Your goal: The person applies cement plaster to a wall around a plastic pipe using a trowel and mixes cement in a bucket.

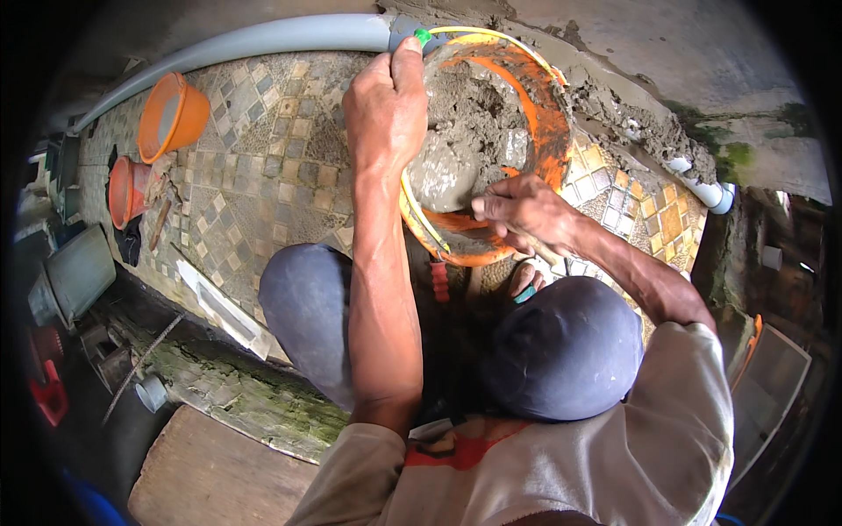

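Two hands, left hand (386,110) gripping orange bucket (548,123) rim, right hand (517,210) seemingly closed inside.

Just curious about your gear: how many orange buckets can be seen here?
3: one mortar-filled bucket between both hands, two empty ones lying at left. Others may be hidden.
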Motion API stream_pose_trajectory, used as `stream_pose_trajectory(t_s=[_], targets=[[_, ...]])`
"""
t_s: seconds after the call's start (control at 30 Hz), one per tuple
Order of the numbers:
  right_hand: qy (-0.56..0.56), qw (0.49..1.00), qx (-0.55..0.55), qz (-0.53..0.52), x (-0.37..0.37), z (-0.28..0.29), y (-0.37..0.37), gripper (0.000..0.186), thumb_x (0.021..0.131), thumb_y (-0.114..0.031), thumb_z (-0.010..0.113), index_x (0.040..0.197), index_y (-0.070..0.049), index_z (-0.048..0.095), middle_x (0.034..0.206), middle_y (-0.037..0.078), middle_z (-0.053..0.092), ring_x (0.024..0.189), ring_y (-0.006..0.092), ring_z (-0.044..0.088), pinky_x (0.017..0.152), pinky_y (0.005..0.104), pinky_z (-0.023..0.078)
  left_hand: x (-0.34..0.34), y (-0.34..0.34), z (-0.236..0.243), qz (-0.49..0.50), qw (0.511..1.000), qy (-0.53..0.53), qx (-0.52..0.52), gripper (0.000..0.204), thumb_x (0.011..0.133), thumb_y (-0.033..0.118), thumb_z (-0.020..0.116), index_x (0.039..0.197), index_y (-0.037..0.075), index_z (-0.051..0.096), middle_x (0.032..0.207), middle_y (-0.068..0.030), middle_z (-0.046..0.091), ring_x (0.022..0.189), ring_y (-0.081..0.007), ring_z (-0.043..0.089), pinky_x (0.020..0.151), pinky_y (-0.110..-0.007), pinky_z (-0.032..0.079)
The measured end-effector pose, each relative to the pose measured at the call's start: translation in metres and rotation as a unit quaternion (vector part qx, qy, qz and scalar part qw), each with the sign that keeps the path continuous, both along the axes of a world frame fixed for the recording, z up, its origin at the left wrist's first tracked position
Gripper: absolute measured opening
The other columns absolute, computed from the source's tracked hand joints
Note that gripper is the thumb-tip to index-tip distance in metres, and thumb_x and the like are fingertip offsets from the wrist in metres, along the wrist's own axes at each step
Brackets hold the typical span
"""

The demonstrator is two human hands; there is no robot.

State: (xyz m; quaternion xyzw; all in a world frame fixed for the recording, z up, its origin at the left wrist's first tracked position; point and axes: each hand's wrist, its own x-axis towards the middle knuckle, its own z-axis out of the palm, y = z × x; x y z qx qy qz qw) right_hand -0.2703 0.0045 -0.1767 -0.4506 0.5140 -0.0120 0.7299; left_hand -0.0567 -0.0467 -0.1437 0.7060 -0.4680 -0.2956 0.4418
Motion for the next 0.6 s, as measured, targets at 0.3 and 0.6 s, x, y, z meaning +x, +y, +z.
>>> stream_pose_trajectory(t_s=[0.3, 0.6], targets=[[-0.262, 0.907, 0.300, -0.134, -0.037, -0.014, 0.013, 0.036, 0.109, -0.035, 0.055, 0.106, -0.001, 0.065, 0.068, 0.003, 0.056, 0.043, 0.0082, 0.050, 0.034, 0.0220, 0.039, 0.005, 0.004, 0.006, -0.007, 1.000, 0.002, 0.003, 0.053, 0.106, 0.046, 0.051, 0.090, -0.002, 0.068, 0.077, -0.0214, 0.066, 0.073, -0.0352, 0.064, 0.075, -0.048, 0.050], [0.274, 0.554, -0.688, 0.379, -0.051, -0.015, -0.019, 0.019, 0.097, -0.010, 0.065, 0.114, -0.003, 0.071, 0.094, 0.015, 0.075, 0.071, 0.0294, 0.074, 0.062, 0.0377, 0.065, 0.014, 0.001, 0.002, -0.011, 1.000, -0.022, 0.014, 0.052, 0.105, 0.046, 0.050, 0.094, 0.000, 0.071, 0.085, -0.0243, 0.070, 0.079, -0.0412, 0.067, 0.077, -0.050, 0.051]])
